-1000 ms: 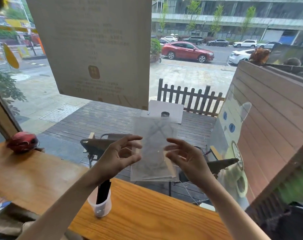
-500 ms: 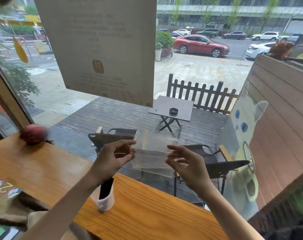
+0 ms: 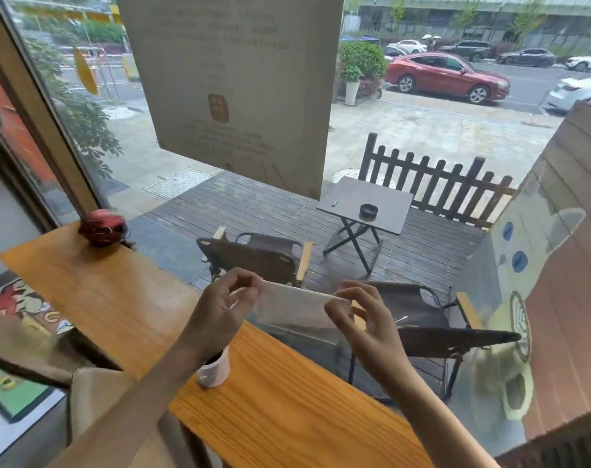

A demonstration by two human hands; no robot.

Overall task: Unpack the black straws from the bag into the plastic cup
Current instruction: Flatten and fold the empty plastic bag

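Observation:
A clear plastic bag is held flat in the air above the wooden counter, folded short, with nothing dark visible inside. My left hand pinches its left edge and my right hand pinches its right edge. Below my left wrist stands the white plastic cup on the counter. The black straws in it show only as a dark top edge, the rest hidden by my forearm.
The wooden counter runs along a large window. A red round object sits at its far left end. A beige chair back is below the counter on the left. Outside are chairs and a folding table.
The bag went from a tall upright sheet to a short flat fold between my hands. Both hands dropped lower. The view shifted right and down.

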